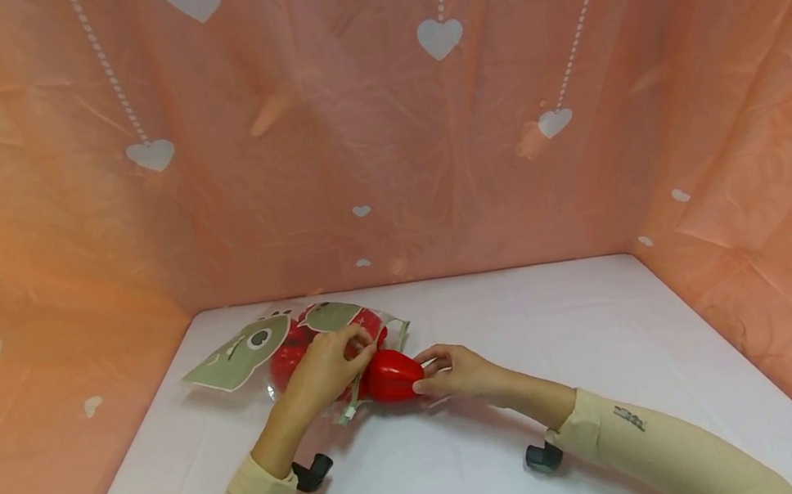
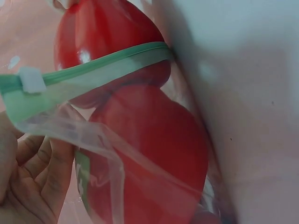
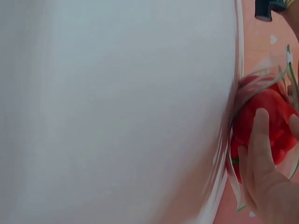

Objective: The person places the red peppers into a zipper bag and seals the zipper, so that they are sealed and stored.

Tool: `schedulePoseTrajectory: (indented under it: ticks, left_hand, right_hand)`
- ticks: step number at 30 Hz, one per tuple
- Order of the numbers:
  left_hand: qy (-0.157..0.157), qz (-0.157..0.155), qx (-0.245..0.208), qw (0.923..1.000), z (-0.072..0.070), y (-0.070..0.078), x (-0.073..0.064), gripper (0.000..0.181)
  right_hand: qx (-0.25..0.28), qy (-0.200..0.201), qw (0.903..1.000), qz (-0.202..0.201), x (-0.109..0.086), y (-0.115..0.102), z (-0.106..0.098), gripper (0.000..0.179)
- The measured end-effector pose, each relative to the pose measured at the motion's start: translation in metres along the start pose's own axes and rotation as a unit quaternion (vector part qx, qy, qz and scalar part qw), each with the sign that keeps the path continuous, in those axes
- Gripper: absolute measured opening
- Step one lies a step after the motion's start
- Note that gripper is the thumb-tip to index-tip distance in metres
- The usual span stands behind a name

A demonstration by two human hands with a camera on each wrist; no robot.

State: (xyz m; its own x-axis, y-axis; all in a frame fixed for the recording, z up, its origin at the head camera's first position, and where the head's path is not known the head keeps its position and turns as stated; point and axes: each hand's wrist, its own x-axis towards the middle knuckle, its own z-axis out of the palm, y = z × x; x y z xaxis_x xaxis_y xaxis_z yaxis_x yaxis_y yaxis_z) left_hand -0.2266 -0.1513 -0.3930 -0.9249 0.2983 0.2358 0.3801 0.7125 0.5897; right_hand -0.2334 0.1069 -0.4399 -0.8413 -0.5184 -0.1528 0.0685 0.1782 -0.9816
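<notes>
A clear zip bag point(image 1: 241, 365) with green and white printing lies on the table, with red produce point(image 2: 154, 154) showing through its film. At its mouth is a red bell pepper point(image 1: 393, 377), partly past the green zip strip point(image 2: 107, 63) in the left wrist view. My left hand point(image 1: 329, 364) holds the bag near its opening; in the left wrist view some of its fingers are behind the film. My right hand point(image 1: 461, 371) grips the outer end of the pepper, thumb on the near side and fingers on the far side.
A white cloth covers the table point(image 1: 561, 325). Peach curtains point(image 1: 385, 158) with white hearts stand around its back and sides. A black device point(image 1: 312, 473) sits at my left wrist and another black device point(image 1: 544, 457) at my right wrist.
</notes>
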Motion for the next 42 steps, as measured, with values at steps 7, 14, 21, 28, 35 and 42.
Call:
schedulePoseTrajectory:
  ticks: [7,14,21,28,35,42]
  left_hand:
    - [0.003,-0.002,-0.001,1.0000,-0.001,0.001,0.000,0.009]
    - [0.002,-0.005,0.000,1.0000,-0.001,0.002,0.000,0.012]
    - [0.010,0.000,-0.003,0.9999,-0.002,0.003,0.000,0.011]
    - [0.016,0.006,-0.003,0.9999,-0.003,0.004,-0.001,0.010]
    - [0.020,0.011,0.000,0.9997,-0.004,0.005,0.000,0.009]
    - [0.018,0.008,-0.006,0.9998,-0.005,0.005,0.000,0.010]
  right_hand:
    - [0.037,-0.002,0.9993,-0.004,0.002,0.003,0.007,0.050]
    - [0.050,0.005,0.9987,0.004,0.003,0.003,0.012,0.051]
    - [0.058,0.020,0.9980,0.016,0.005,0.001,0.019,0.052]
    - [0.095,0.013,0.9953,0.014,0.011,0.003,0.027,0.050]
    - [0.108,0.009,0.9941,0.006,0.016,0.003,0.033,0.051]
    - [0.110,0.019,0.9937,0.008,0.018,0.004,0.036,0.051]
